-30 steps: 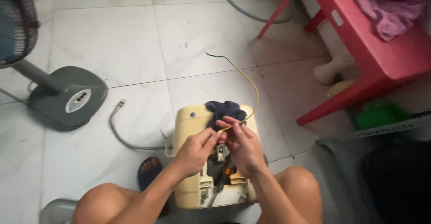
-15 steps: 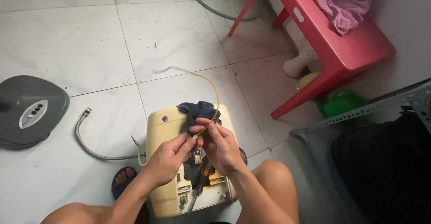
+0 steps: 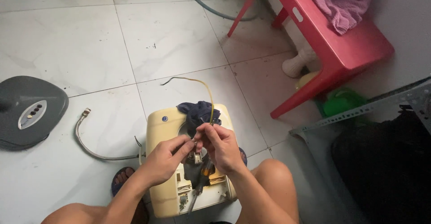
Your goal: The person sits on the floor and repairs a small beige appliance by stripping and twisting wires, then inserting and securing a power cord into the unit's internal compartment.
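Yellow wire [image 3: 210,99]: thin, rises from between both hands, arcs up and left over the floor tile, free end near a tile joint. Lower end pinched in the right hand [image 3: 221,146]; fingers closed tight on it, thumb and forefinger together. Left hand [image 3: 165,160] meets it fingertip to fingertip, fingers closed on a small metal bit at the wire's end; too small to tell what it is.

Both hands sit over a cream-yellow appliance housing [image 3: 162,129], lying on the floor between the person's bare knees, near end open with white plastic internals showing. Dark blue cloth [image 3: 197,111] bunched on the housing's far end, just beyond the hands. Screwdriver with dark and orange handle [image 3: 203,177] rests in the open part, below the right wrist.

Braided metal hose [image 3: 87,145] curves from the housing's left side out across the floor. Grey fan base [image 3: 27,111] further left, well apart. Red plastic stool [image 3: 332,39] upper right, pink cloth [image 3: 341,1] on it. Green plastic item [image 3: 342,102] under the stool's edge.
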